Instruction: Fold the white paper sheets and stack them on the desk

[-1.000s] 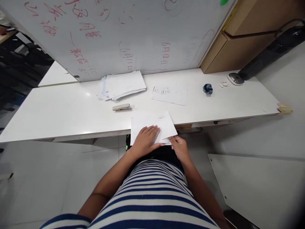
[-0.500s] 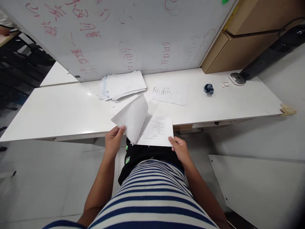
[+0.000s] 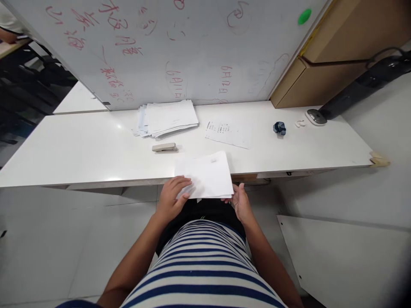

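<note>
A small set of white sheets lies at the near edge of the white desk, overhanging it toward me. My left hand holds the sheets' near left corner, fingers curled on top of the paper. My right hand grips the near right corner, thumb on top. A grey stapler lies on the desk just beyond and left of the sheets. Further back sits a stack of white papers, and to its right a single printed sheet.
A whiteboard with red writing stands along the desk's back edge. A dark blue crumpled object, a small white piece and a black lamp base sit at the right. A brown cabinet stands behind; a white panel lies lower right.
Half a second ago my left hand held the top sheet lifted and curled, showing printed text beneath. Now that sheet lies flat again and both hands hold the set's near corners.
</note>
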{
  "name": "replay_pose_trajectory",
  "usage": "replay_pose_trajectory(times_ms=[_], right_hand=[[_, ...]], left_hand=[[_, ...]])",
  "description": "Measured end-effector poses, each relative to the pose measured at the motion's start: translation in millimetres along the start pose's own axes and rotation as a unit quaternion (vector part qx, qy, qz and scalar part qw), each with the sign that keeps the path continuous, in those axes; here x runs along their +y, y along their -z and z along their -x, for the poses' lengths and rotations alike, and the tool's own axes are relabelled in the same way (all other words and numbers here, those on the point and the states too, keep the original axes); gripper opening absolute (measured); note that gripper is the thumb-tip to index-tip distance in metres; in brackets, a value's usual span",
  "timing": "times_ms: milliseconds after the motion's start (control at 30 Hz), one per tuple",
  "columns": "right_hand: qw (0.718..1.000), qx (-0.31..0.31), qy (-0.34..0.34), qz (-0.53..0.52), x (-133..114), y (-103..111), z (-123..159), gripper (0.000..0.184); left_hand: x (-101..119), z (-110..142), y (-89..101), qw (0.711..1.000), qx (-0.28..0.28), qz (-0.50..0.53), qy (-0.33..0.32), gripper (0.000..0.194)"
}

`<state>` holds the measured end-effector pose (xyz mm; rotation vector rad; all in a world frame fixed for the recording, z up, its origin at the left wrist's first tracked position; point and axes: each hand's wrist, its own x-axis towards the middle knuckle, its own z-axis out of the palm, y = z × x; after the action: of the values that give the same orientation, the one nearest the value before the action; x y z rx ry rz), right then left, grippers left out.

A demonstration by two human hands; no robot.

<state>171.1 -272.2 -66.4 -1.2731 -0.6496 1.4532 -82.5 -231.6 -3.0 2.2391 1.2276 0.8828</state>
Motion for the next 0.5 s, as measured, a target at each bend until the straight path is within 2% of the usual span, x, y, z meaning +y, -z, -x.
replay_pose_trajectory(times_ms=[33,100,167,200,267,333,400,500], right_hand=[[1.000,0.003,-0.003,-0.011,-4.4,-1.8,0.5,0.070],[1.000,0.014,-0.015,-0.017,-14.2,-5.5,1.8,0.064],[0.999,0.026,-0.031,-0.006,-23.5,-8.9,2.5,0.056],[0.999,0.027,-0.037,0.001,-27.3,-10.3,2.3,0.053],[0.999,0.017,-0.043,0.009,-32.4,-11.9,1.2,0.050],[0.999,-0.007,-0.048,0.015,-34.0,-11.9,-0.3,0.047],[0.998,-0.029,-0.056,0.026,-33.3,-10.5,-1.3,0.045],[0.995,-0.059,-0.073,0.042,-30.7,-7.1,-0.9,0.045]], left_hand=[[-1.7,6.1,-3.9,0.999,0.036,-0.001,0.026,0.031],[-6.6,19.1,-12.7,0.986,0.121,0.007,0.117,0.029],[-12.6,29.7,-21.1,0.953,0.188,0.049,0.233,0.035],[-15.4,33.1,-24.3,0.931,0.201,0.089,0.293,0.039],[-19.8,35.7,-27.4,0.878,0.182,0.198,0.395,0.046],[-21.6,34.0,-25.5,0.825,0.120,0.322,0.449,0.049],[-20.6,30.0,-20.1,0.779,0.076,0.418,0.461,0.051],[-17.0,23.7,-11.7,0.743,0.079,0.483,0.457,0.051]])
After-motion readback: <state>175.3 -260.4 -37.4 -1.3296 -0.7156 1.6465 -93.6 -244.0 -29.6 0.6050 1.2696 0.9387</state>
